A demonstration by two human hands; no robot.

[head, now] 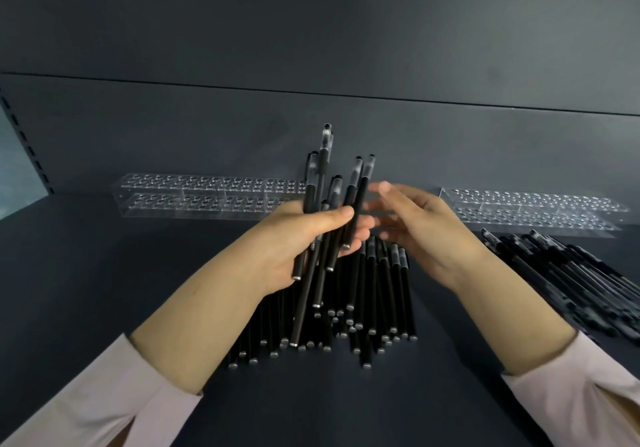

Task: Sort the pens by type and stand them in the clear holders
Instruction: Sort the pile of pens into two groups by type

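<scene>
Nearest me, a pile of black pens (381,294) lies on the surface (104,273), with a second pile (571,273) off right. Just above the first, my left hand (304,235) grips a fanned bundle of pens (323,166), caps up. My right hand (422,231) hovers beside them, fingers spread, holding nothing. I judge I'm mid-gathering. Next: square the bundle, then reach the clear holders (207,197) behind.

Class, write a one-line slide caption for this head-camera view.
Left hand grips a bundle of black pens above the pen pile; right hand open beside it; clear holders behind.
</scene>
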